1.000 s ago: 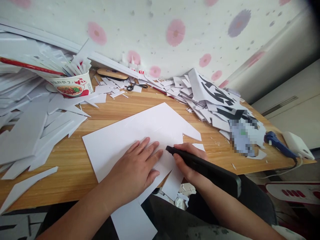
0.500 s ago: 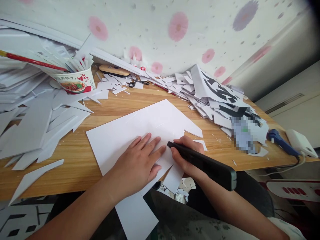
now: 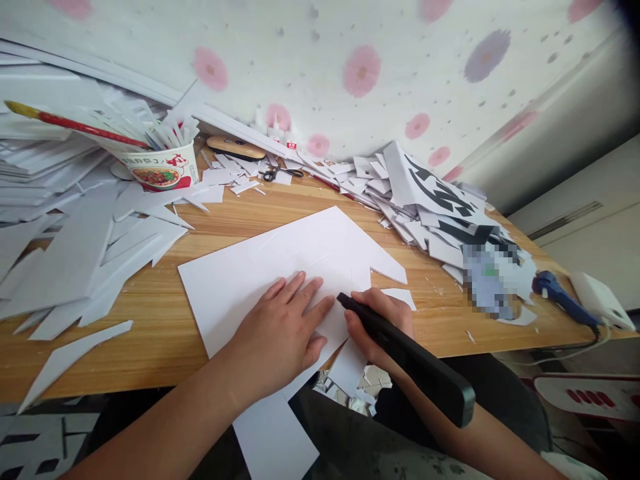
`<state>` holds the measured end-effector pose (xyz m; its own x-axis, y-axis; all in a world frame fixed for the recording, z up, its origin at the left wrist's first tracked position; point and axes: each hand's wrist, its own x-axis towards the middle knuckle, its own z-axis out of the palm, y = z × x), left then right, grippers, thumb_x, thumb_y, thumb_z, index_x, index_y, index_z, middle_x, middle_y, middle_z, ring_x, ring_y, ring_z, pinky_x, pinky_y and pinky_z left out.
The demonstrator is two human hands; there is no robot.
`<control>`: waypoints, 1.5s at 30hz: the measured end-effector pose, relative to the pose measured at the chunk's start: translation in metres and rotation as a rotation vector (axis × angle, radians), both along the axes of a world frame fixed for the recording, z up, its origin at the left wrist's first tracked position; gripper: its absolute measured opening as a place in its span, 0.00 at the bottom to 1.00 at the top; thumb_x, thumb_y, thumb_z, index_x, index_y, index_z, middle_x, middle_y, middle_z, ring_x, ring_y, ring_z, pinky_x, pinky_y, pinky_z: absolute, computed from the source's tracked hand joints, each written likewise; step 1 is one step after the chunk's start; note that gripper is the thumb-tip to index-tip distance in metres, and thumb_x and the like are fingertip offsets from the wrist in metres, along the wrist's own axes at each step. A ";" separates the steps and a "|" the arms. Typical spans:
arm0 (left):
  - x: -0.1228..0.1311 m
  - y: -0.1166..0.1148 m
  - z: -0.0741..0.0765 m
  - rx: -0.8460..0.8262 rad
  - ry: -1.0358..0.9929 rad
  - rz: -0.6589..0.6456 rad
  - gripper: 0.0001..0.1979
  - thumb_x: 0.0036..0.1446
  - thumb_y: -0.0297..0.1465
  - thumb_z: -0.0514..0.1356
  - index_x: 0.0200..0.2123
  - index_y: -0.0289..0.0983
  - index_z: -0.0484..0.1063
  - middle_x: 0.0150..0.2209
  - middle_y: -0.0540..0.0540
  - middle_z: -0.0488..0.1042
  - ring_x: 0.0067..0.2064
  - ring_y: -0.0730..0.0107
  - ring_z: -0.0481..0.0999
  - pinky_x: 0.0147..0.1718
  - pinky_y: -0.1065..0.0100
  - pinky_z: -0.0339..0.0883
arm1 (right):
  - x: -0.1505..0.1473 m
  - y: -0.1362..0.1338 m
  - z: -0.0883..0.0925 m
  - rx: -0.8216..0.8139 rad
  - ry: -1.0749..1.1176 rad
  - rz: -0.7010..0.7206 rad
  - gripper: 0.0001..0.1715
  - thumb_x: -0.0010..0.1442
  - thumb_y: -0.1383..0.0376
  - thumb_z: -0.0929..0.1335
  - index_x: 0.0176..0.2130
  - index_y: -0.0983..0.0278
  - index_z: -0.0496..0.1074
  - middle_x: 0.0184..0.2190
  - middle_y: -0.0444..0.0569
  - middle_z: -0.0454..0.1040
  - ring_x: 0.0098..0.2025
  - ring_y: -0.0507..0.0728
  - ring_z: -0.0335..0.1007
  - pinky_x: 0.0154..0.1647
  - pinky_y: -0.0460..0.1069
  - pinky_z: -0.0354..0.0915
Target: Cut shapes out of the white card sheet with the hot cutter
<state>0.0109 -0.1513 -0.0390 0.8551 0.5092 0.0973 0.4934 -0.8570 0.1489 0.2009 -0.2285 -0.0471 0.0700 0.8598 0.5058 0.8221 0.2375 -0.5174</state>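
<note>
A white foam board sheet (image 3: 250, 267) with thin cut lines lies at the table's front edge, one part sticking out past it. My left hand (image 3: 283, 327) is flat on the sheet, fingers spread, pressing it from above. In my right hand (image 3: 375, 320) is a long, thick black cutter (image 3: 415, 360), gripped near its front. Its narrow tip is at the sheet, just right of my left fingertips; any blade is too small to make out. A partly separated strip (image 3: 349, 365) hangs below my right hand.
Piled white board scraps (image 3: 65, 247) fill the left side, beside a paper cup (image 3: 165, 167) holding strips and a brush (image 3: 75, 127). Scissors (image 3: 283, 173) lie at the back. More offcuts (image 3: 405, 213) heap at right, near a blue glue gun (image 3: 560, 293) with a cord.
The view has shifted slightly, so the scene sits a little lower. The cutter's rear end has swung down toward me while its tip stays at nearly the same spot. My left hand keeps its place.
</note>
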 end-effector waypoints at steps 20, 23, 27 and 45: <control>0.001 0.001 -0.001 0.043 0.011 -0.003 0.24 0.63 0.41 0.53 0.60 0.44 0.64 0.66 0.42 0.59 0.67 0.45 0.58 0.61 0.42 0.62 | 0.002 -0.004 -0.001 0.099 -0.062 0.095 0.07 0.57 0.70 0.66 0.37 0.61 0.65 0.21 0.40 0.64 0.21 0.50 0.59 0.23 0.45 0.58; 0.000 0.001 -0.001 0.041 -0.001 -0.006 0.23 0.62 0.41 0.53 0.60 0.44 0.64 0.66 0.42 0.59 0.66 0.45 0.58 0.61 0.42 0.63 | 0.004 -0.006 -0.003 0.096 -0.039 0.095 0.07 0.56 0.69 0.67 0.38 0.61 0.66 0.21 0.39 0.64 0.21 0.50 0.60 0.23 0.46 0.58; -0.001 0.002 -0.001 0.034 -0.003 -0.003 0.23 0.62 0.40 0.53 0.60 0.44 0.64 0.66 0.42 0.59 0.66 0.46 0.58 0.61 0.42 0.62 | 0.005 -0.008 -0.003 0.069 -0.008 0.085 0.08 0.56 0.69 0.67 0.38 0.60 0.67 0.21 0.39 0.65 0.21 0.50 0.61 0.23 0.46 0.59; 0.000 0.004 0.008 -0.123 0.160 0.009 0.45 0.48 0.53 0.65 0.65 0.44 0.55 0.70 0.41 0.46 0.70 0.44 0.44 0.67 0.41 0.48 | 0.011 -0.009 -0.004 -0.035 0.239 -0.024 0.07 0.53 0.64 0.69 0.36 0.60 0.73 0.25 0.43 0.74 0.26 0.54 0.70 0.27 0.48 0.65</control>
<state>0.0111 -0.1477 -0.0314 0.8500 0.5166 -0.1030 0.5267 -0.8325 0.1716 0.2117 -0.2374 -0.0512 0.2049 0.8730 0.4426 0.6807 0.1978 -0.7054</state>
